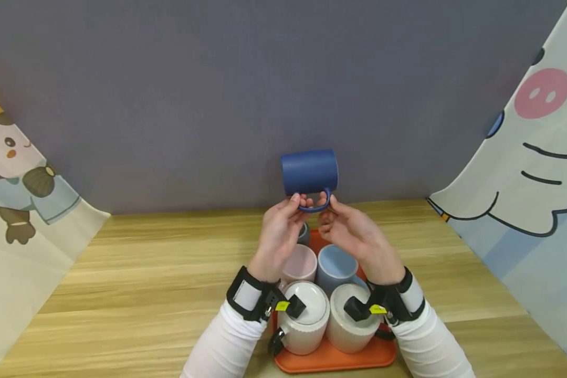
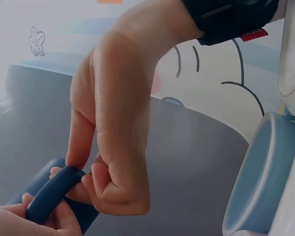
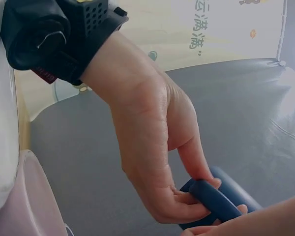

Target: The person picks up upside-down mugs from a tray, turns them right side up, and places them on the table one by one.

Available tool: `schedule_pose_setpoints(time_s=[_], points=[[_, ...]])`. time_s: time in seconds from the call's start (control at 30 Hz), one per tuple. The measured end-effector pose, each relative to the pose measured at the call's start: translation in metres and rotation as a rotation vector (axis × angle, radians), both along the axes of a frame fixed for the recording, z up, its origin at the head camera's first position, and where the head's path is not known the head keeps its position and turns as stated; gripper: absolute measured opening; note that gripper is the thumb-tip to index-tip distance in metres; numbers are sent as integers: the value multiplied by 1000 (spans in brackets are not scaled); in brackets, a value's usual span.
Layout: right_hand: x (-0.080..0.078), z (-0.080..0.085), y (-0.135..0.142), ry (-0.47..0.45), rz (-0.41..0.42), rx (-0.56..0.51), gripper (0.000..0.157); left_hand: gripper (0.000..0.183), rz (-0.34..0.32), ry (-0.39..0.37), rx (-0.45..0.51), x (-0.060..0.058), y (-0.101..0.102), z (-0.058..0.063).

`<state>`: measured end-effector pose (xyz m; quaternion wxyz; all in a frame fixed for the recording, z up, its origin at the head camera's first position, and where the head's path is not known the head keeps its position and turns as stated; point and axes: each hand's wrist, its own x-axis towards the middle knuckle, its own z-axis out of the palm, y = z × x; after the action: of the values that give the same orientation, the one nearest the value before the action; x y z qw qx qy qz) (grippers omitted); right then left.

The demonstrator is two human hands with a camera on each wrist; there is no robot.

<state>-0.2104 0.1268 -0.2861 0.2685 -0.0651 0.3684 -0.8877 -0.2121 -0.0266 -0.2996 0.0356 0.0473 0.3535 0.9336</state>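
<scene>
A dark blue mug [image 1: 309,171] is held up on its side, its handle [image 1: 314,208] towards me. My left hand [image 1: 277,234] pinches the handle's left part between thumb and fingers. At the handle's right end, the thumb and fingers of my right hand [image 1: 354,231] pinch it too. The left wrist view looks across at my right hand [image 2: 120,123], with thumb tip on the blue handle [image 2: 54,194]. Across in the right wrist view is my left hand [image 3: 150,132], pinching the other end of the handle [image 3: 214,199].
Below my hands an orange tray [image 1: 335,362] lies on the wooden table [image 1: 146,294]. It carries a pink mug [image 1: 301,262], a light blue mug [image 1: 336,262], two cream mugs [image 1: 307,336] with black handles, and a partly hidden dark mug [image 1: 304,234]. A grey wall [image 1: 193,105] rises behind.
</scene>
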Motion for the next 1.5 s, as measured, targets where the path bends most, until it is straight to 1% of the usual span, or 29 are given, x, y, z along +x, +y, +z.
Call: schedule_pose_setpoints(time_s=[0.13, 0.23, 0.33, 0.47, 0.6, 0.77, 0.97, 1.07, 1.2, 1.27, 1.37, 1.43, 1.5], points=[[0, -1, -1, -36, 34, -27, 38, 29, -22, 17, 35, 0, -3, 1], [0, -1, -1, -47, 52, -12, 40, 28, -22, 25, 34, 1, -4, 1], [0, -2, -1, -52, 58, 18, 38, 26, -19, 23, 24, 1, -5, 1], [0, -3, 0, -75, 43, 38, 33, 26, -29, 8, 22, 2, -7, 2], [1, -3, 1, -110, 9, 65, 28, 26, -40, -17, 33, 2, -8, 2], [0, -3, 0, -120, -17, 116, 20, 26, -43, -22, 35, 3, -10, 2], [1, -2, 2, -101, -4, 98, 25, 25, -53, -54, 37, 0, -13, 3], [3, 2, 7, -50, 6, 140, 29, 27, -40, -62, 35, -3, -15, 2], [5, 9, 18, 83, 12, 208, 59, 30, 1, -36, 13, -6, -21, 0], [5, 12, 24, 140, 21, 220, 67, 32, 30, -21, -2, -7, -26, -2], [5, 13, 33, 222, 46, 252, 68, 33, 76, -20, -24, -9, -33, -5], [5, 13, 38, 283, 54, 303, 65, 34, 103, -31, -41, -11, -39, -9], [5, 12, 43, 347, 41, 362, 61, 34, 130, -39, -60, -13, -45, -12]])
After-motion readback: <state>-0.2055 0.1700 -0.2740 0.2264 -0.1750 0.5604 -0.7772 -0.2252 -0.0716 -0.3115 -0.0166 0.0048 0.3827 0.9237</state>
